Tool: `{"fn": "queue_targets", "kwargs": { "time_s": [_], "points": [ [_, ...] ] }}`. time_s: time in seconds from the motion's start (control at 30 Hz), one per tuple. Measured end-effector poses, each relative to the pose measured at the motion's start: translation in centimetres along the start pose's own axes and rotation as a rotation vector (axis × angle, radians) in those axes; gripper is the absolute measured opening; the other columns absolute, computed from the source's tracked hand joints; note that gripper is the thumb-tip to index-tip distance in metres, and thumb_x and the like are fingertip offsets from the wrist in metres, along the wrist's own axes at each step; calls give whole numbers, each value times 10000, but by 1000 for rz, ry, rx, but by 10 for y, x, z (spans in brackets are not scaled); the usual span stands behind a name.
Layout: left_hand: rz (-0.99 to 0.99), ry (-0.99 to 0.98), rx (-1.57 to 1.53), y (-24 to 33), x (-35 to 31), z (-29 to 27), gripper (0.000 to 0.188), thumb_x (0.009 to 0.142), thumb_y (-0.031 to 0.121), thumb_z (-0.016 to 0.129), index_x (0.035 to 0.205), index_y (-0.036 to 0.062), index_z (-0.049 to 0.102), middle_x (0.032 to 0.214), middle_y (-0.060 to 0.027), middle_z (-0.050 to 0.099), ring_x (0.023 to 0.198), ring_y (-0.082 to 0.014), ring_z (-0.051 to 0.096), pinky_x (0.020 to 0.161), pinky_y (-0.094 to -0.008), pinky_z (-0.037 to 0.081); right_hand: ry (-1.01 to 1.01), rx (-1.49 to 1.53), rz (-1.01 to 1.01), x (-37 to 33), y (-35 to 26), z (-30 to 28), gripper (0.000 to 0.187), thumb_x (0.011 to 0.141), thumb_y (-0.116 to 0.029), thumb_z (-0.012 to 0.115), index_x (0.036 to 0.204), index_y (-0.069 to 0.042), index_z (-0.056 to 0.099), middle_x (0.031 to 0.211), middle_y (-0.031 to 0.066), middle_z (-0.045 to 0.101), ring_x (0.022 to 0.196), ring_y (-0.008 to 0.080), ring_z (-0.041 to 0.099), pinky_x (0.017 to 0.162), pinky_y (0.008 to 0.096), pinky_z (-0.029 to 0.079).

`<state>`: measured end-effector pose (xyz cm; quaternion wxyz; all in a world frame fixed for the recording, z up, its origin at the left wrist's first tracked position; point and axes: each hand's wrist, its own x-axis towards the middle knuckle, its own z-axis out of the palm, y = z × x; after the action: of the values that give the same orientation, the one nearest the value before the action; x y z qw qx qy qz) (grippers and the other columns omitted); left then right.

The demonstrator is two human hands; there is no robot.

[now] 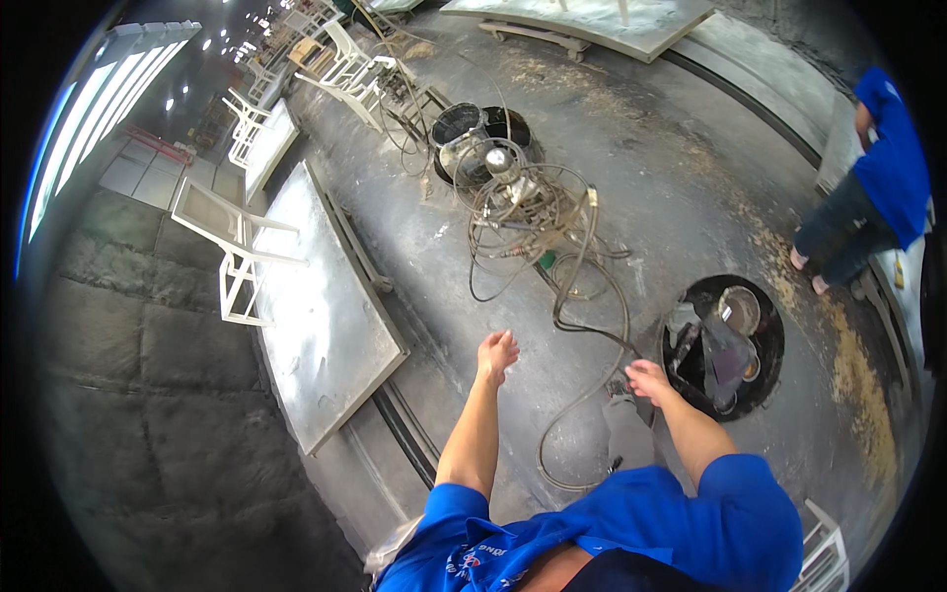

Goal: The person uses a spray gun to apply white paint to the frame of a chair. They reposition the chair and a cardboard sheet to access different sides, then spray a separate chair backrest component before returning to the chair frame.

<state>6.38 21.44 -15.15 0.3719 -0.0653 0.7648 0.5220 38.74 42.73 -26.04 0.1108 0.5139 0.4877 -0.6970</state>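
From the left, one white chair [235,245] stands on one pale, shiny board [345,370]. My left hand [498,355] hangs over the floor, fingers partly curled; I can't tell whether anything is inside. Ahead is one tangle of hoses around one silver dome [501,161]. One dark hose [602,333] runs from there to my right hand [647,382], whose fingers bend in beside it; whether they grip it, I can't tell. Farther right are one round black tub [772,340] and one co-worker [893,168] in blue.
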Motion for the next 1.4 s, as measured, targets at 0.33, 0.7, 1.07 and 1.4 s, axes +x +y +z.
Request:
{"fn": "queue_targets", "kwargs": {
  "time_s": [0.33,0.7,1.07,1.4],
  "points": [
    [2,199,-342,154,212,71,718,1017,310,663,1528,-56,316,1434,-306,517,1252,-420,601,989,-497,555,-165,346,-142,101,-214,70,1132,815,-413,862,1659,-231,130,1695,158,160,1513,378,295,1093,593,411],
    [-284,298,-656,162,297,103,403,1035,185,558,1387,-5,508,1398,-218,606,1271,-448,593,1112,-638,408,-415,425,-177,118,-236,69,655,924,-415,724,1463,-199,420,1452,23,524,1308,218,474,1070,554,318],
    [-33,589,-626,294,220,116,359,925,110,628,1206,-108,580,1206,-208,676,1029,-387,707,768,-510,663,-544,582,-632,58,-351,29,565,992,-81,659,1507,-118,429,1076,37,637,990,209,671,891,402,579],
    [377,-101,-777,237,-97,31,295,1043,282,590,1261,84,609,1131,-97,712,1008,-217,690,805,-386,590,-373,-841,-1763,-176,-423,65,606,744,-3,770,1340,-53,665,1241,148,642,1215,364,580,1055,463,492]
  ]
}}
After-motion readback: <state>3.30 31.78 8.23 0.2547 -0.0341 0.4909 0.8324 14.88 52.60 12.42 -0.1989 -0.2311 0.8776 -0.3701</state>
